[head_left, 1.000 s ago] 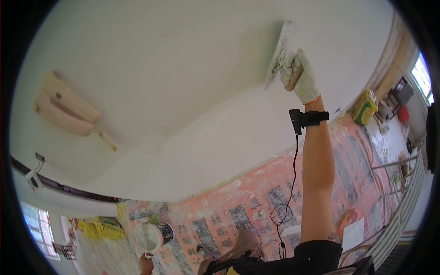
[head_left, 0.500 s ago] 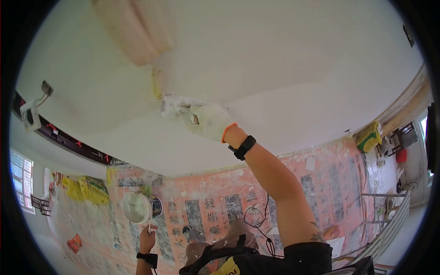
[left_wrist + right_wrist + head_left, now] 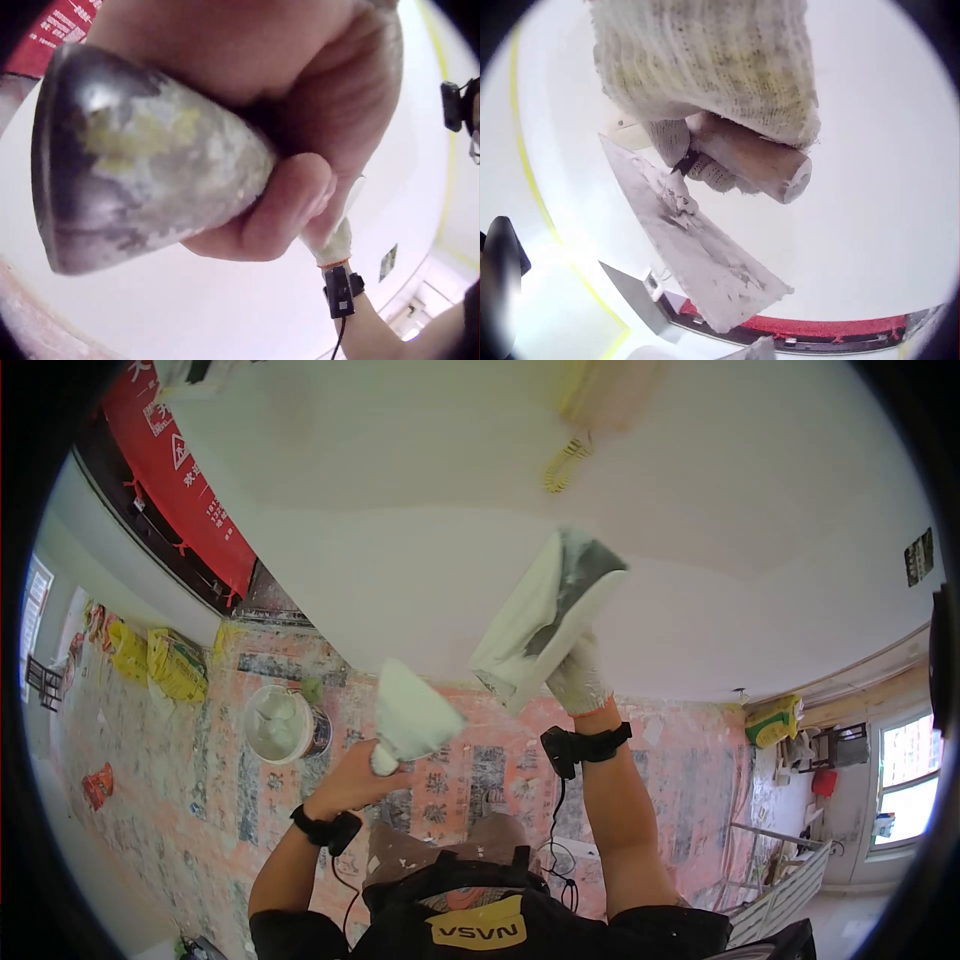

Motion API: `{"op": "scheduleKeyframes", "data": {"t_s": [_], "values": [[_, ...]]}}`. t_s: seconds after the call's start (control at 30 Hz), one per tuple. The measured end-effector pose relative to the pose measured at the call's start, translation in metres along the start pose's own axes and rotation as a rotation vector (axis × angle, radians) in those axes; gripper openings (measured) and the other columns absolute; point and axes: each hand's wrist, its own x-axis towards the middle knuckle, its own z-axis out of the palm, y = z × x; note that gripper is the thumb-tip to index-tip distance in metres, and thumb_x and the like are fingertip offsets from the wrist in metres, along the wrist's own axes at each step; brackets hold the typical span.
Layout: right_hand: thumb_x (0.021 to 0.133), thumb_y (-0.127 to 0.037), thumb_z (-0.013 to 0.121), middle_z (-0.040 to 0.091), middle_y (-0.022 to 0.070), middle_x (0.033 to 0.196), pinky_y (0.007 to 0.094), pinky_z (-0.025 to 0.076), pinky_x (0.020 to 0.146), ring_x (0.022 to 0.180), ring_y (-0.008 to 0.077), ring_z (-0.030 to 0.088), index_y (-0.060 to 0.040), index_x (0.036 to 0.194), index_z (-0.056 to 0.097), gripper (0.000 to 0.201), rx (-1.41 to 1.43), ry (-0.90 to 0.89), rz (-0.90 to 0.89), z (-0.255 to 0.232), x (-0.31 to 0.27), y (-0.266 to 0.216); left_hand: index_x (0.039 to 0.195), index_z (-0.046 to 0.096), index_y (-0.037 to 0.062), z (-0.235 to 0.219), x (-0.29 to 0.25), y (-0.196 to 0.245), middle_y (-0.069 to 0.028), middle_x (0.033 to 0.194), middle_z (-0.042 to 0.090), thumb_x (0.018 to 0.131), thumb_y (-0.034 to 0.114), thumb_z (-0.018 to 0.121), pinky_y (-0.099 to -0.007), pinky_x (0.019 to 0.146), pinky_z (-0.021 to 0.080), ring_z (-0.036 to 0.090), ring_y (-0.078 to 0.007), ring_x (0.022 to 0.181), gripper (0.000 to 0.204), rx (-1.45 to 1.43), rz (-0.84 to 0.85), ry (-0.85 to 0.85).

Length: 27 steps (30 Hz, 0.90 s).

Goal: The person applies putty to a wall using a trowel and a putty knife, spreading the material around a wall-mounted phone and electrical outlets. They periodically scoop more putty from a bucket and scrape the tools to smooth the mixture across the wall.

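Observation:
My bare left hand grips a putty knife whose wide blade carries white putty. Its dark, putty-smeared handle fills much of the left wrist view, fingers curled round it. In a white knit glove with an orange cuff, my right hand holds a plastering trowel. The trowel is tilted in front of the wall, to the right of the putty knife and higher in the head view. The right wrist view shows gloved fingers wrapped round its wooden handle and putty streaks on the blade.
A putty bucket stands on the pink printed floor sheet, left of my legs. A yellow coiled cord hangs on the white wall. Yellow bags lie at left, and a metal frame stands at right.
The trowel swept left across the wall, then came off it and turned toward the putty knife. My left hand rose from beside the bucket with the putty knife. The head view shifted.

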Motion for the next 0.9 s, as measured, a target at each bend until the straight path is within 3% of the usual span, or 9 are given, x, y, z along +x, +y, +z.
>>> {"op": "scheduleKeyframes", "data": {"t_s": [0.1, 0.27, 0.33, 0.47, 0.57, 0.6, 0.67, 0.77, 0.9], "values": [[0.096, -0.015, 0.068, 0.064, 0.0055, 0.119, 0.0361, 0.056, 0.091, 0.109, 0.0194, 0.065, -0.0051, 0.132, 0.054, 0.040, 0.179, 0.037, -0.028, 0.054, -0.024, -0.001, 0.099, 0.067, 0.0037, -0.006, -0.004, 0.009, 0.0028, 0.074, 0.060, 0.088, 0.029, 0.080, -0.0243, 0.054, 0.044, 0.053, -0.0051, 0.059, 0.030, 0.060, 0.273, -0.120], [0.097, -0.014, 0.066, 0.064, 0.0034, 0.117, 0.0313, 0.055, 0.089, 0.107, 0.0149, 0.064, -0.0047, 0.133, 0.055, 0.039, 0.072, 0.021, -0.011, 0.102, -0.048, 0.033, 0.112, 0.066, 0.0016, -0.046, -0.017, 0.003, 0.0035, 0.074, 0.059, 0.090, 0.026, 0.079, -0.0235, 0.051, 0.043, 0.053, -0.0041, 0.059, 0.035, 0.052, 0.207, -0.283], [0.098, -0.013, 0.064, 0.066, 0.0016, 0.113, 0.0265, 0.054, 0.082, 0.100, 0.0100, 0.064, -0.0037, 0.131, 0.058, 0.035, -0.704, -0.116, 0.291, 0.105, -0.059, 0.040, 0.115, 0.066, 0.0016, -0.057, -0.025, 0.004, 0.0040, 0.074, 0.059, 0.090, 0.027, 0.079, -0.0242, 0.052, 0.044, 0.054, -0.0045, 0.061, 0.037, 0.086, 0.218, -0.310], [0.100, -0.015, 0.060, 0.066, 0.0009, 0.109, 0.0238, 0.051, 0.076, 0.094, 0.0063, 0.063, -0.0033, 0.127, 0.060, 0.029, -0.860, -0.237, 0.283, 0.050, -0.089, 0.089, 0.115, 0.066, 0.0017, -0.059, -0.034, 0.022, -0.0070, 0.083, 0.066, 0.088, 0.020, 0.079, -0.0328, 0.065, 0.049, 0.062, -0.0174, 0.071, 0.035, 0.300, 0.453, -0.030], [0.104, -0.022, 0.056, 0.069, 0.0038, 0.114, 0.0288, 0.057, 0.082, 0.096, 0.0130, 0.068, -0.0025, 0.129, 0.060, 0.032, 0.083, 0.085, 0.385, 0.041, -0.104, 0.125, 0.115, 0.066, 0.0021, -0.045, -0.018, 0.035, -0.0143, 0.092, 0.064, 0.083, 0.008, 0.074, -0.0393, 0.073, 0.050, 0.063, -0.0280, 0.082, 0.033, 0.559, 0.625, 0.217], [0.104, -0.022, 0.056, 0.069, 0.0038, 0.114, 0.0288, 0.057, 0.082, 0.096, 0.0130, 0.068, -0.0025, 0.129, 0.060, 0.032, 0.102, 0.086, 0.362, 0.045, -0.106, 0.126, 0.116, 0.066, 0.0030, -0.036, -0.006, 0.039, -0.0157, 0.094, 0.059, 0.080, 0.001, 0.070, -0.0419, 0.074, 0.049, 0.060, -0.0319, 0.085, 0.036, 0.661, 0.789, 0.309], [0.105, -0.028, 0.056, 0.070, 0.0054, 0.116, 0.0321, 0.059, 0.085, 0.098, 0.0172, 0.070, -0.0030, 0.130, 0.061, 0.035, 0.642, 0.014, 0.464, 0.047, -0.110, 0.122, 0.116, 0.065, 0.0039, -0.009, 0.019, 0.045, -0.0144, 0.092, 0.055, 0.077, -0.004, 0.067, -0.0436, 0.074, 0.048, 0.058, -0.0328, 0.085, 0.041, 0.800, 0.803, 0.402], [0.105, -0.031, 0.056, 0.071, 0.0056, 0.116, 0.0329, 0.060, 0.085, 0.097, 0.0157, 0.070, -0.0047, 0.129, 0.062, 0.036, 0.675, -0.065, 0.487, 0.020, -0.115, 0.092, 0.115, 0.065, 0.0049, 0.026, 0.054, 0.053, -0.0130, 0.091, 0.051, 0.072, -0.010, 0.063, -0.0445, 0.075, 0.046, 0.054, -0.0334, 0.089, 0.046, 0.973, 0.786, 0.520], [0.105, -0.029, 0.057, 0.071, 0.0048, 0.110, 0.0319, 0.059, 0.085, 0.095, 0.0155, 0.069, -0.0057, 0.128, 0.062, 0.033, 0.711, 0.043, 0.395, -0.099, -0.108, 0.084, 0.114, 0.065, 0.0059, 0.063, 0.101, 0.063, -0.0141, 0.093, 0.052, 0.071, -0.010, 0.061, -0.0447, 0.079, 0.045, 0.054, -0.0337, 0.093, 0.046, 1.119, 0.695, 0.607]]}}
